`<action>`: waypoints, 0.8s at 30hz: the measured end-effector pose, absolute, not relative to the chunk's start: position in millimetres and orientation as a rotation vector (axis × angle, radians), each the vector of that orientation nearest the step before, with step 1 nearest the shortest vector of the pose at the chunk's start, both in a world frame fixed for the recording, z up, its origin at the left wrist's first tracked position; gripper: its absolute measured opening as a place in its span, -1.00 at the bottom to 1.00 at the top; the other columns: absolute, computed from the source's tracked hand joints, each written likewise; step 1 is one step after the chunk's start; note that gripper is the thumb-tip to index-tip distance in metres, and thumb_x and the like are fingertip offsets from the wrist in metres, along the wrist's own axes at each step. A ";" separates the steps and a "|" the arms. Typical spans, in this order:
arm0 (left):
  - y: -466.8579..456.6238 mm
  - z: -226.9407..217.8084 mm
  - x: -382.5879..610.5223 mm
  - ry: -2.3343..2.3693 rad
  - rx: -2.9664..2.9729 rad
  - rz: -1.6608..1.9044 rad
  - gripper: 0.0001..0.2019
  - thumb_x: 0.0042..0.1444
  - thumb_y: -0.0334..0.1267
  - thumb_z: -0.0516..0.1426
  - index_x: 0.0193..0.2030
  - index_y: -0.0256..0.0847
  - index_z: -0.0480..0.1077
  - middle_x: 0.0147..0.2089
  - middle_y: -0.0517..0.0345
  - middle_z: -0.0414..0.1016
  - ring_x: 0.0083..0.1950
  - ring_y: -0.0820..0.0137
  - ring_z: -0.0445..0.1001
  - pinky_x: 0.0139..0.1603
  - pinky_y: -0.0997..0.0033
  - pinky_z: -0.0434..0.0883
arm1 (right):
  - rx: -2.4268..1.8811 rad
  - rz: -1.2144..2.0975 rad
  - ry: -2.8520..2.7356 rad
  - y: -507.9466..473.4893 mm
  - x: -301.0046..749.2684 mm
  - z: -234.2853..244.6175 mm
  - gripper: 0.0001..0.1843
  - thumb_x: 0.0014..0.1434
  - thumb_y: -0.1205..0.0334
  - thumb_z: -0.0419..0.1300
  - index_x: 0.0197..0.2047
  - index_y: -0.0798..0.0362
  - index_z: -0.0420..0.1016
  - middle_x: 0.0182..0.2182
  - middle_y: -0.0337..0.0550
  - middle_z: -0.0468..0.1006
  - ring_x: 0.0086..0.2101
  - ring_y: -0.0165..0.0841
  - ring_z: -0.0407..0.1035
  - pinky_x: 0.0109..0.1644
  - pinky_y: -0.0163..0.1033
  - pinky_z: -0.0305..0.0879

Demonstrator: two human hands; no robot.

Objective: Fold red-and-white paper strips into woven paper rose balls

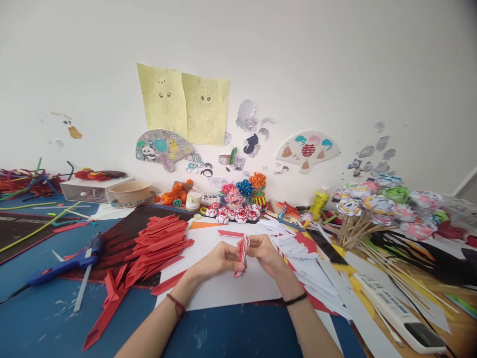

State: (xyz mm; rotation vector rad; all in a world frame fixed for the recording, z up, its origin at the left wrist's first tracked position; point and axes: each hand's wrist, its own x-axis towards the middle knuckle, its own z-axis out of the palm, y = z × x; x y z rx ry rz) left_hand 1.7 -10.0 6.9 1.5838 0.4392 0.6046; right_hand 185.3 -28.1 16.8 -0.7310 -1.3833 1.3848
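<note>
Between my two hands is a folded red-and-white paper strip [241, 258], held upright over a white sheet [208, 288]. My left hand [221, 258] pinches its lower part between thumb and fingers. At its upper right side, the fingers of my right hand [263, 251] are closed on the same strip. Just beyond my hands lies a single folded red strip [229, 233]. A heap of folded red paper strips [160, 243] lies left of the sheet, and white folded paper strips [298, 248] lie to the right.
A blue glue gun [80, 261] lies at the left. Red-and-white paper flowers [233, 215] stand behind the sheet. At the right are a yellow bottle [319, 204], a bunch of paper flowers on sticks [383, 204] and a long white device [400, 313]. A bowl [130, 193] sits at the back left.
</note>
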 end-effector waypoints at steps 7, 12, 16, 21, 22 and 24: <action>-10.2 11.9 1.2 0.425 1.603 0.628 -0.76 -0.02 -0.16 0.31 -0.39 -0.35 0.52 -0.48 0.12 0.48 -0.46 0.48 0.35 -0.35 0.49 0.27 | -0.700 1.349 -1.378 -28.2 182.2 17.4 -0.68 -0.13 0.07 0.47 -0.33 0.09 0.65 -0.41 -0.08 0.63 -0.36 -0.27 0.47 -0.23 -0.22 0.35; -5.2 10.1 0.8 0.618 1.709 0.783 -0.77 -0.01 -0.17 0.28 -0.47 -0.34 0.46 -0.53 0.16 0.45 -0.48 0.48 0.33 -0.37 0.48 0.25 | -0.885 1.049 -1.466 -27.0 180.0 19.2 -0.63 -0.03 0.02 0.39 -0.22 0.09 0.64 -0.29 -0.03 0.64 -0.26 -0.20 0.49 -0.12 -0.14 0.38; -0.8 4.6 3.4 0.834 1.867 0.895 -0.75 -0.01 -0.18 0.26 -0.55 -0.31 0.41 -0.61 0.23 0.39 -0.54 0.50 0.28 -0.39 0.48 0.25 | -1.037 0.870 -1.441 -22.2 176.8 12.9 -0.61 -0.07 0.02 0.40 -0.26 0.14 0.64 -0.34 0.01 0.65 -0.30 -0.14 0.52 -0.17 -0.11 0.42; -2.1 1.9 7.4 0.848 1.849 0.882 -0.74 0.02 -0.13 0.22 -0.51 -0.30 0.42 -0.59 0.23 0.40 -0.54 0.50 0.29 -0.40 0.49 0.26 | -1.043 0.877 -1.365 -19.2 177.0 6.1 -0.64 -0.03 0.03 0.38 -0.26 0.15 0.65 -0.36 0.01 0.67 -0.25 -0.09 0.54 -0.15 -0.11 0.43; -2.8 2.3 7.5 0.829 1.842 0.870 -0.74 0.03 -0.11 0.22 -0.47 -0.30 0.44 -0.57 0.22 0.42 -0.52 0.49 0.30 -0.40 0.50 0.26 | -1.046 0.876 -1.344 -19.1 177.7 5.8 -0.64 -0.04 0.03 0.38 -0.28 0.15 0.66 -0.37 0.00 0.67 -0.27 -0.09 0.54 -0.16 -0.12 0.43; -3.8 3.2 6.9 0.799 1.832 0.839 -0.72 0.03 -0.07 0.21 -0.40 -0.31 0.47 -0.53 0.20 0.45 -0.50 0.48 0.33 -0.41 0.51 0.25 | -1.057 0.869 -1.309 -19.1 179.2 6.1 -0.65 -0.08 0.04 0.40 -0.32 0.16 0.65 -0.38 0.00 0.67 -0.30 -0.11 0.54 -0.20 -0.13 0.43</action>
